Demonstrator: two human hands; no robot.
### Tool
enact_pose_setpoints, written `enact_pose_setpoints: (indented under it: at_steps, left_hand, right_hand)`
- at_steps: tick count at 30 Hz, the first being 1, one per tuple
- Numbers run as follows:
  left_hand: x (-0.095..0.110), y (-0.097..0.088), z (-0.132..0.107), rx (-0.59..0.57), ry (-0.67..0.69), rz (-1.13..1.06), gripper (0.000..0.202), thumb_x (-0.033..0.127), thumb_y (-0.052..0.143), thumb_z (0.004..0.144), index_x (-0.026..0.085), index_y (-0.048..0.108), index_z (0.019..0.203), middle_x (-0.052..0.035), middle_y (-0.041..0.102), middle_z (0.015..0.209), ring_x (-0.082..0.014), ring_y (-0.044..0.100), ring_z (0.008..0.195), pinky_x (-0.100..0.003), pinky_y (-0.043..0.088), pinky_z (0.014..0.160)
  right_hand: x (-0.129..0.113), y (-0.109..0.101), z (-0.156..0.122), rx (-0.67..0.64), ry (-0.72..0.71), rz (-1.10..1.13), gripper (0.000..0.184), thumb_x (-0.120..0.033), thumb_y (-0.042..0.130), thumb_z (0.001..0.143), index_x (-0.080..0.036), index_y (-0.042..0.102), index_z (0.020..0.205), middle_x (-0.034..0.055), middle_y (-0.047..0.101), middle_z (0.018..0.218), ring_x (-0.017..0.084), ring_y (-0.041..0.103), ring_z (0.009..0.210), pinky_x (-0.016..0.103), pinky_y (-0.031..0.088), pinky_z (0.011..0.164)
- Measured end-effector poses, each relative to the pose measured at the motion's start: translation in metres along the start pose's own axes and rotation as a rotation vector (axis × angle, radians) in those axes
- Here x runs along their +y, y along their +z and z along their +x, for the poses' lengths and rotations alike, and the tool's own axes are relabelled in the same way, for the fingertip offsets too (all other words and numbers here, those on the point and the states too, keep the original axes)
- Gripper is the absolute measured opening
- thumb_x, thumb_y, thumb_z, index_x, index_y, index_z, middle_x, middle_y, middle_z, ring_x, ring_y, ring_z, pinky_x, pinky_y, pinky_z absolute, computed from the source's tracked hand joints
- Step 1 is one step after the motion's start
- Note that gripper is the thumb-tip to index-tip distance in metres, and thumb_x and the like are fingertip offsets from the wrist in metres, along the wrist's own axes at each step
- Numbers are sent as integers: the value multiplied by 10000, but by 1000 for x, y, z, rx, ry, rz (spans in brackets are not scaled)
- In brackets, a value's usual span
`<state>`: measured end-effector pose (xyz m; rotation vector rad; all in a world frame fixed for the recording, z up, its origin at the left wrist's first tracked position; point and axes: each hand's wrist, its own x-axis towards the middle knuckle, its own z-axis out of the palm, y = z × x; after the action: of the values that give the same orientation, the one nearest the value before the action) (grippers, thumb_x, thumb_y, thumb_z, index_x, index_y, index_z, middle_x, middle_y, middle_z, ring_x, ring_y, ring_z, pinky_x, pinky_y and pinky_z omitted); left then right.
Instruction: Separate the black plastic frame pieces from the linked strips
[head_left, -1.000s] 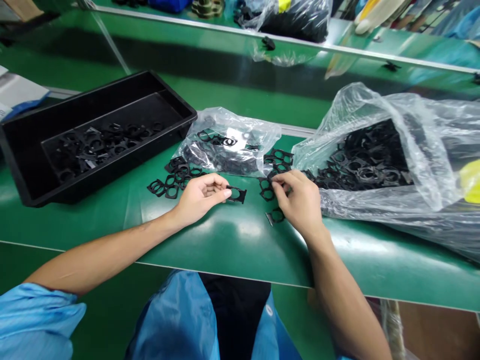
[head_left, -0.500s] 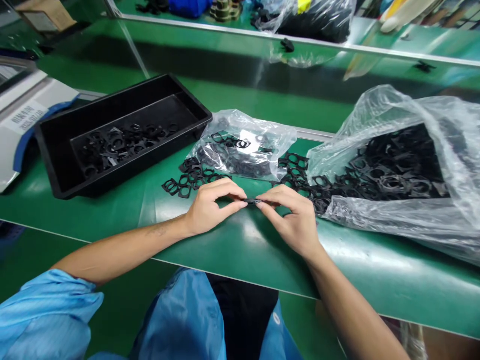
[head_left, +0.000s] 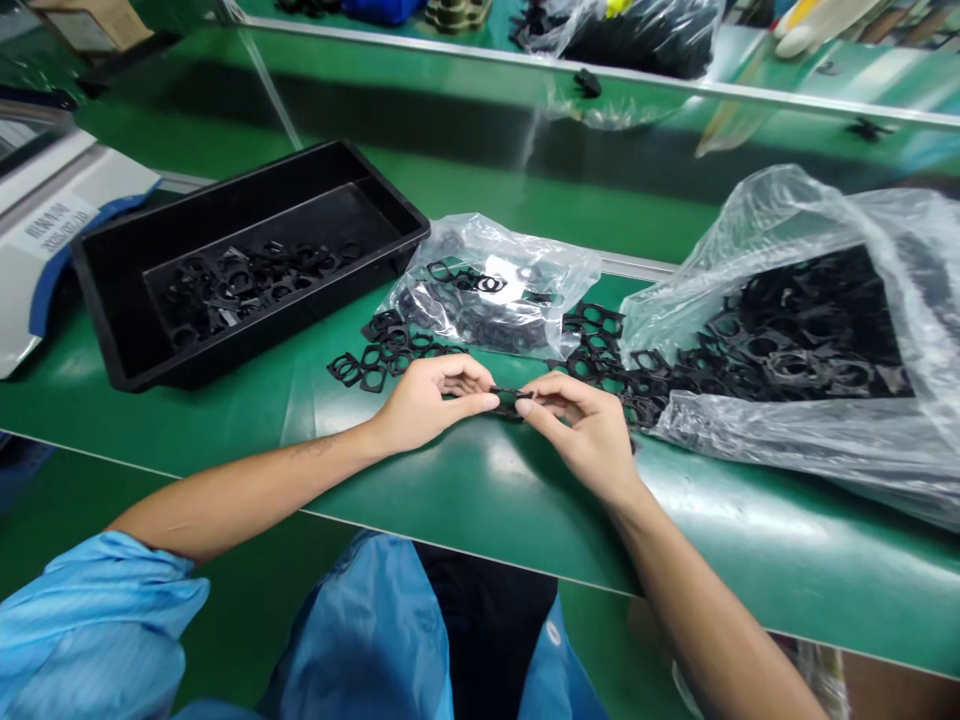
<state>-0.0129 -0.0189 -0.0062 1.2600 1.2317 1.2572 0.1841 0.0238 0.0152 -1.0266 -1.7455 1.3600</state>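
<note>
Between my two hands is a small black ring-shaped plastic part (head_left: 508, 411), tilted so that its round opening shows. My left hand (head_left: 439, 395) pinches its left side between thumb and fingers. On the opposite side, my right hand (head_left: 581, 420) grips it the same way. Loose black ring parts (head_left: 373, 380) lie on the green table beyond my left hand. More of them (head_left: 596, 345) are heaped past my right hand, partly hidden by it. A clear plastic bag (head_left: 480, 325) holding similar parts lies just behind my hands.
At the left, a black tray (head_left: 262, 335) has several black parts inside. A large open plastic bag (head_left: 787, 440) spills black parts at the right. Behind runs a metal-edged shelf (head_left: 637, 82); a white and blue device (head_left: 71, 225) stands far left.
The black ring part has turned from edge-on to tilted, so its opening now shows. Both hands keep their hold and have shifted only slightly.
</note>
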Motion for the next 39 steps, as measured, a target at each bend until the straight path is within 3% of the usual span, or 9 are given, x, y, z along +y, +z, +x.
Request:
enact_pose_setpoints:
  at_steps: [5,14,18,25,33,39]
  left_hand:
    - [0,1,3,25,-108,-108,333,407,896,663,137,717,736,-23,726,702,-139,693,661,-245,581,673]
    - [3,0,3,-56,-304,-365,433,431,953,595,107,711,748,-23,729,683,-144,719,592,-248,603,617]
    - [2,0,4,-63,-299,-377,438,433,955,597,109,713,765,-21,735,699,-137,724,609,-241,606,643]
    - [1,-3,4,-84,-229,-304,433,509,869,717,116,716,818,-36,734,722,-153,721,653,-276,608,673]
    - [3,-1,4,-122,-89,-153,422,523,811,781,127,678,724,-31,708,670,-127,671,637,-247,565,651]
    - [3,-2,3,-155,-97,-146,438,544,770,817,138,642,709,-14,667,638,-114,620,611,-239,515,635]
  right_hand:
    - [3,3,0,17,96,104,263,-432,829,760,-203,705,798,8,686,744,154,648,663,295,571,689]
    - [0,2,-3,49,50,101,300,-470,836,761,-197,719,806,16,699,748,154,662,673,282,579,683]
    - [0,2,-2,60,72,118,326,-492,849,740,-197,718,782,15,695,720,159,667,648,288,586,661]
    - [0,2,-1,69,88,175,304,-446,865,730,-193,700,762,-1,677,691,146,674,616,282,596,666]
    - [2,2,-2,84,74,144,328,-478,851,742,-197,689,787,5,674,715,153,672,622,295,596,663]
    - [2,3,-3,85,55,114,347,-505,853,736,-197,703,793,2,670,710,141,644,622,286,579,656]
